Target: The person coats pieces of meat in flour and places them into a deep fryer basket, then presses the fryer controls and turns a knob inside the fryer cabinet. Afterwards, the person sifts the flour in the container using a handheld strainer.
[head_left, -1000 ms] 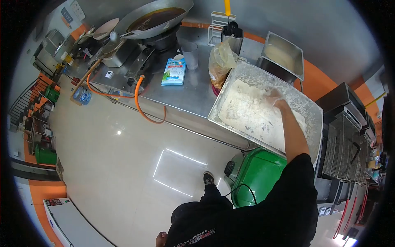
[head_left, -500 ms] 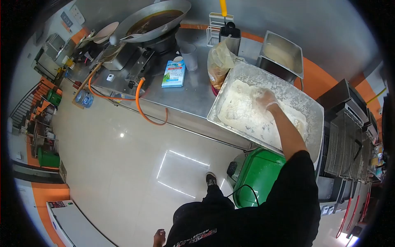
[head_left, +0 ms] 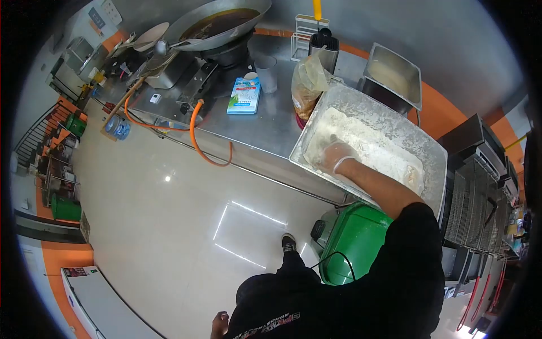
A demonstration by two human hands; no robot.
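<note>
My right hand (head_left: 337, 155), in a thin clear glove, is down in white flour-like powder (head_left: 378, 152). The powder lies in a large rectangular metal pan (head_left: 426, 148). This hand is at the pan's near left part, with most of its fingers hidden by the powder and the hand itself. My left hand (head_left: 219, 323) hangs low beside my body, away from the counter. Its fingers look loosely curled, and nothing shows in them. A plastic bag with brown contents (head_left: 307, 85) stands against the pan's left corner.
A deep metal container (head_left: 393, 73) sits behind the pan. Leftward on the counter (head_left: 271, 127) are a clear cup (head_left: 266, 73), a blue-and-white box (head_left: 244, 96) and a wok of dark liquid (head_left: 220, 25). An orange hose (head_left: 195, 127) loops over the edge. Below the pan stands a green bin (head_left: 358, 243).
My right hand has moved left and nearer to me through the powder, from the pan's middle to its near left part. My left hand stays low at my side.
</note>
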